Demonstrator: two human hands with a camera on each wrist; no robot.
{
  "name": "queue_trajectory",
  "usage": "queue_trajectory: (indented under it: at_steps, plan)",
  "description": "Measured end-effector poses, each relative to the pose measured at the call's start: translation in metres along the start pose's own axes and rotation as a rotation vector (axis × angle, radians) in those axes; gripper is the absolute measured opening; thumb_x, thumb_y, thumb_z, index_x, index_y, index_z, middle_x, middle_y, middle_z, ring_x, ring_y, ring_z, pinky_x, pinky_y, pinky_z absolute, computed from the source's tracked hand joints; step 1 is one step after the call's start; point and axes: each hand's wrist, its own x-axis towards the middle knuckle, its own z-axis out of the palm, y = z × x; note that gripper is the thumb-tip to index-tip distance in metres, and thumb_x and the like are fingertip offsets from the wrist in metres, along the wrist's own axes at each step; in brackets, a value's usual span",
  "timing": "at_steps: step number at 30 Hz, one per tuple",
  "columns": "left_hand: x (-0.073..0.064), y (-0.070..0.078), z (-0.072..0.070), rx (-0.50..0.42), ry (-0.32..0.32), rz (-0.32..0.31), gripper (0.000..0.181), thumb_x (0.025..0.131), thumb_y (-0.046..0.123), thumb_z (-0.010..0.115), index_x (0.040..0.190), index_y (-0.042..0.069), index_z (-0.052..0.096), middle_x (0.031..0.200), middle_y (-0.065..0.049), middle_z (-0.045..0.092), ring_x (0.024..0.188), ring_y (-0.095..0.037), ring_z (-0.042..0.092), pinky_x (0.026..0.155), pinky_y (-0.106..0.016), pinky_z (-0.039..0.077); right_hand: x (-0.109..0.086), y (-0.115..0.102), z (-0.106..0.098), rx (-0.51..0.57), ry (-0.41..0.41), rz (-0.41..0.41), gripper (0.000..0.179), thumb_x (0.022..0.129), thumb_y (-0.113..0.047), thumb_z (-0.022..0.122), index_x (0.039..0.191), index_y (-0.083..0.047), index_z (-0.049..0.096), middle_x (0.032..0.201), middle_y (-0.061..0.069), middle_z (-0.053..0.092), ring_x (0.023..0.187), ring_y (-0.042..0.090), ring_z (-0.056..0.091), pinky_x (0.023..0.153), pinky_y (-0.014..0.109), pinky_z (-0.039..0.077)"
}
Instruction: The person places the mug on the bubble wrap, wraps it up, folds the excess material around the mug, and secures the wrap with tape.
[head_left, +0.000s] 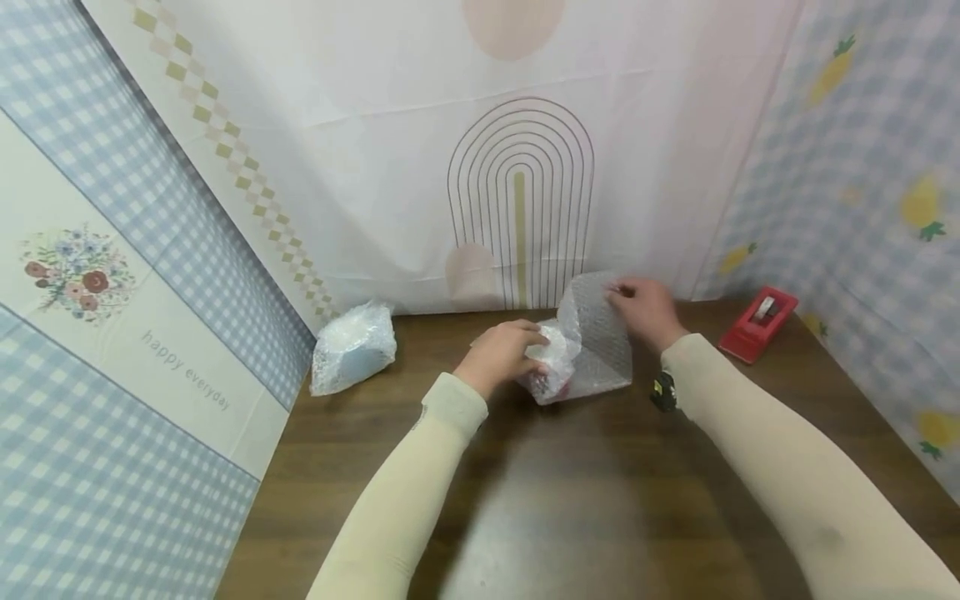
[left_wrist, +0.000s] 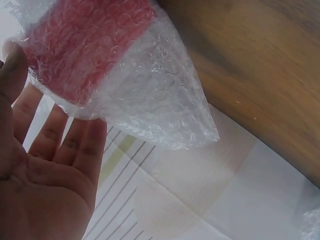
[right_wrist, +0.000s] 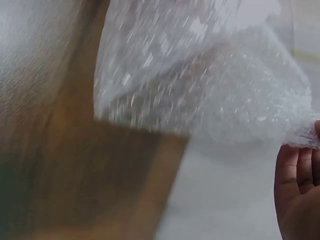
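A red object lies inside clear bubble wrap; its kind is blurred by the wrap. My left hand holds this bundle from the left, the thumb on one side and the fingers on the other in the left wrist view. A loose flap of the bubble wrap extends to the right of the bundle. At the flap's upper edge, my right hand pinches the plastic between thumb and fingers. In the right wrist view only part of that hand shows, at the right edge.
Another bubble-wrapped bundle, with something pale blue inside, sits at the table's back left. A red tape dispenser stands at the back right. Patterned cloth hangs behind the brown wooden table. A small black device is by the right cuff.
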Motion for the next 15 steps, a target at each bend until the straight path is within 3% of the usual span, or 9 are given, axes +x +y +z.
queue_trajectory:
  at_steps: [3, 7, 11, 15]
  plan:
    - [0.003, 0.005, 0.003, 0.009, 0.024, -0.011, 0.055, 0.096, 0.047, 0.089, 0.145, 0.022, 0.079, 0.158, 0.001, 0.073, 0.144, -0.023, 0.072, 0.117, -0.045, 0.063, -0.006, -0.017, 0.006, -0.062, 0.020, -0.154, 0.033, 0.111, -0.011, 0.068, 0.137, 0.009, 0.076, 0.140, 0.033, 0.076, 0.132, 0.052, 0.073, 0.115, 0.066, 0.058]
    - [0.006, 0.009, 0.010, -0.075, 0.083, -0.126, 0.080, 0.088, 0.050, 0.097, 0.151, 0.014, 0.062, 0.152, 0.002, 0.077, 0.133, -0.030, 0.078, 0.112, -0.046, 0.064, -0.015, -0.030, 0.020, -0.168, 0.047, -0.360, 0.023, 0.107, -0.005, 0.071, 0.123, 0.007, 0.082, 0.120, 0.030, 0.084, 0.105, 0.046, 0.082, 0.097, 0.061, 0.067]
    - [0.008, 0.011, 0.016, -0.220, 0.160, -0.263, 0.109, 0.079, 0.048, 0.104, 0.158, 0.013, 0.040, 0.153, 0.004, 0.077, 0.130, -0.037, 0.078, 0.108, -0.050, 0.065, -0.027, -0.037, 0.033, -0.221, 0.044, -0.477, 0.019, 0.103, -0.003, 0.074, 0.118, 0.003, 0.085, 0.108, 0.023, 0.086, 0.090, 0.037, 0.080, 0.082, 0.053, 0.068]
    - [0.009, 0.012, 0.022, -0.285, 0.235, -0.281, 0.124, 0.077, 0.048, 0.107, 0.167, 0.013, 0.028, 0.148, -0.003, 0.079, 0.117, -0.038, 0.081, 0.100, -0.050, 0.067, -0.040, -0.037, 0.043, -0.338, 0.026, -0.594, 0.017, 0.100, -0.004, 0.078, 0.114, -0.002, 0.087, 0.110, 0.016, 0.083, 0.085, 0.029, 0.078, 0.073, 0.047, 0.067]
